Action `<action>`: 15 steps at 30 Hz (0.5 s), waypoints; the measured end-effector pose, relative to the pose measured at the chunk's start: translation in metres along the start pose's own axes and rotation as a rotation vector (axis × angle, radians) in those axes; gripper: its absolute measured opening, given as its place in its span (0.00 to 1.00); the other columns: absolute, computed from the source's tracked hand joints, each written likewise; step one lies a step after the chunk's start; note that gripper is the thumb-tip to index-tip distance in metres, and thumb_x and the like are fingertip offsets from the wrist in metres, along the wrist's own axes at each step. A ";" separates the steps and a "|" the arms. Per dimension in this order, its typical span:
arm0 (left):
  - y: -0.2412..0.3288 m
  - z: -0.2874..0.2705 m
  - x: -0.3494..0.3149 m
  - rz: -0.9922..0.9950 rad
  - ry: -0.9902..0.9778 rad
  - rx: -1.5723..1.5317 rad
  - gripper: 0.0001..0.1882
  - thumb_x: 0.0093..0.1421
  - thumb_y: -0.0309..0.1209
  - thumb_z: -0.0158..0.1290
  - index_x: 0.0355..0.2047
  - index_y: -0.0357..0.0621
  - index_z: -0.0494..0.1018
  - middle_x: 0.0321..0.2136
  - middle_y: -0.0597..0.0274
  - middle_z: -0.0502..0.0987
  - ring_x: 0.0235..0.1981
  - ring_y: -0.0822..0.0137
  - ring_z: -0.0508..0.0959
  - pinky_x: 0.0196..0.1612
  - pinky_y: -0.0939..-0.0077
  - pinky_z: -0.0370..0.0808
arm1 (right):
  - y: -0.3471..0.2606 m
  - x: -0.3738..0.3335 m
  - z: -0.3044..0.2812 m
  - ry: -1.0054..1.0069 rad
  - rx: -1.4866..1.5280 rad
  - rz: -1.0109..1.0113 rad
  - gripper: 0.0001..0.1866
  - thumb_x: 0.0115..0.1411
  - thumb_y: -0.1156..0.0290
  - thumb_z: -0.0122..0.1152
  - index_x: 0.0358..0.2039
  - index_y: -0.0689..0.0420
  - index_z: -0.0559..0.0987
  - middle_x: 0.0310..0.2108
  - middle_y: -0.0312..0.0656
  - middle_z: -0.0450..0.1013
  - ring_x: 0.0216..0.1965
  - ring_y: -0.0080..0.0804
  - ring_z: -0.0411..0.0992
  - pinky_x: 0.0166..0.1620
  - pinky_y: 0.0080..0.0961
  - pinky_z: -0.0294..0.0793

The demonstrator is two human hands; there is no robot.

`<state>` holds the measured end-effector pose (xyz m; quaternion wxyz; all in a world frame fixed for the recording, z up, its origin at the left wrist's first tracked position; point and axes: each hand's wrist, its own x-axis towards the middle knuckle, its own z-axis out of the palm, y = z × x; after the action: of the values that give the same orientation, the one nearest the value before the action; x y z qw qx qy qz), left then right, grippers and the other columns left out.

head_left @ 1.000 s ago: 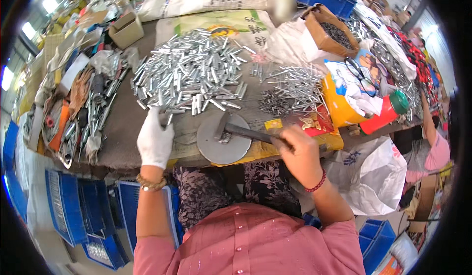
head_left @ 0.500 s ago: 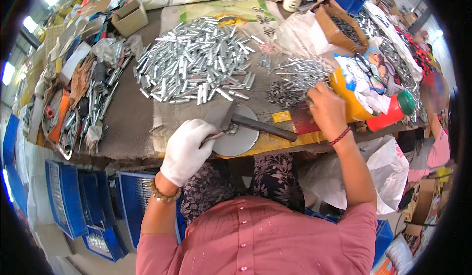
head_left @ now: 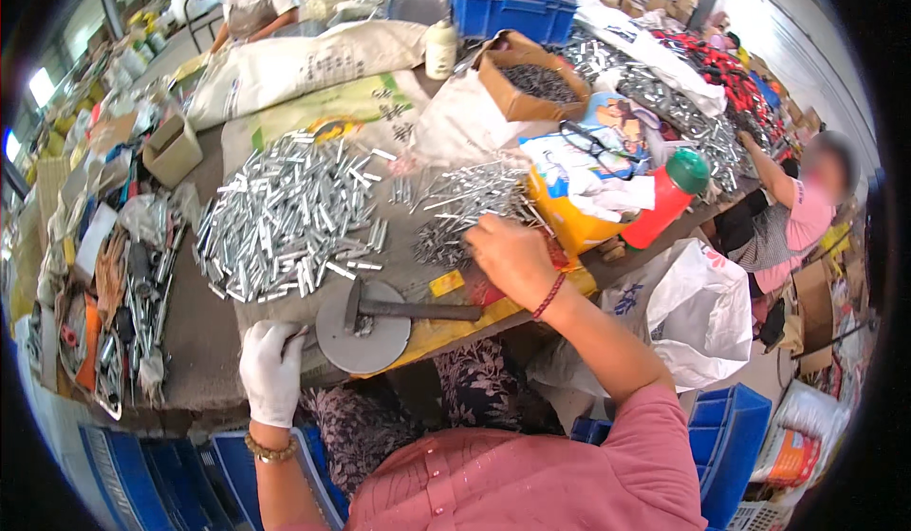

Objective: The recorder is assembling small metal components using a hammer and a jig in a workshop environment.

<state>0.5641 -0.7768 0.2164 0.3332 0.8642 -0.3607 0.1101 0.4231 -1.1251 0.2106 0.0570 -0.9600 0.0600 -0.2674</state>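
My left hand [head_left: 271, 372], in a white glove, is closed at the table's front edge, left of a round grey metal disc [head_left: 351, 353]. Whatever its curled fingers hold is too small to make out. On the disc rests a hammer [head_left: 432, 311], its handle pointing right. My bare right hand [head_left: 517, 263] has its fingertips pinched together at the edge of a heap of thin silver rods [head_left: 479, 189] and small dark metal pieces [head_left: 441, 242]. What is between those fingertips is hidden. A large heap of short silver metal tubes [head_left: 294, 213] spreads beyond the disc.
Tools [head_left: 142, 294] crowd the table's left side. At right stand a yellow container [head_left: 560, 213] and a red bottle with green cap [head_left: 660, 210]. Behind are an open carton [head_left: 531, 104] of dark parts and blue crates [head_left: 512, 4]. Another person [head_left: 797, 208] is at far right.
The view has swung right, so the table appears further left. My left hand has moved left, away from the hammer and disc. My right hand stays by the small metal pieces.
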 end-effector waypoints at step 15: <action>-0.019 0.008 -0.006 -0.079 0.095 -0.075 0.05 0.60 0.21 0.61 0.37 0.36 0.80 0.36 0.52 0.79 0.41 0.51 0.79 0.47 0.62 0.75 | 0.140 0.017 -0.158 0.151 -0.459 0.514 0.13 0.60 0.75 0.58 0.43 0.54 0.85 0.38 0.53 0.82 0.41 0.53 0.81 0.44 0.50 0.80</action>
<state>0.5724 -0.7694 0.1983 0.3859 0.8585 -0.3140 0.1241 0.3432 -1.2778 0.3339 -0.0993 -0.8788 0.3624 -0.2941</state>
